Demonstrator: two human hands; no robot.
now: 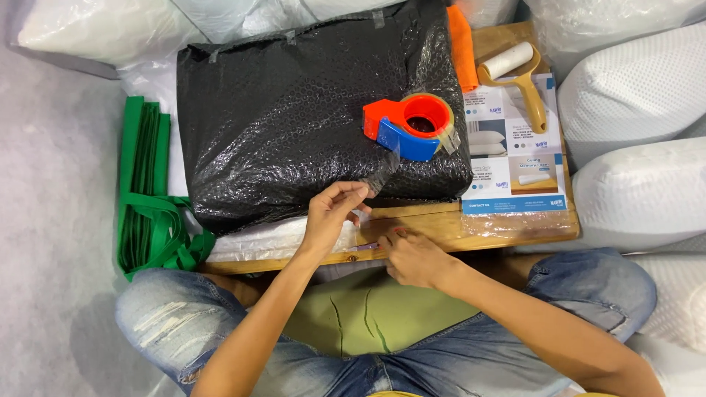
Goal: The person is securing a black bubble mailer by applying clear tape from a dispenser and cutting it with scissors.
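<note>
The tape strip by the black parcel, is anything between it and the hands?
Nothing visible is in the way. The left hand already pinches the clear tape strip at the front edge of the black bubble-wrapped parcel. The right hand rests on the wooden table just below.

Low wooden table [515,228], person seated at its near edge, knees in torn jeans. Large black bubble-wrapped parcel [309,110] fills most of the top. Red-and-blue tape dispenser [409,123] rests on the parcel, right of centre. Left hand [331,217] pinches clear tape at the parcel's near edge; right hand [413,257] presses fingertips on the table edge just beside it. Lint roller [518,77] lies on printed leaflets [518,165] to the right. Green straps [147,198] hang off the left side. White pillows [632,95] crowd the right.
</note>
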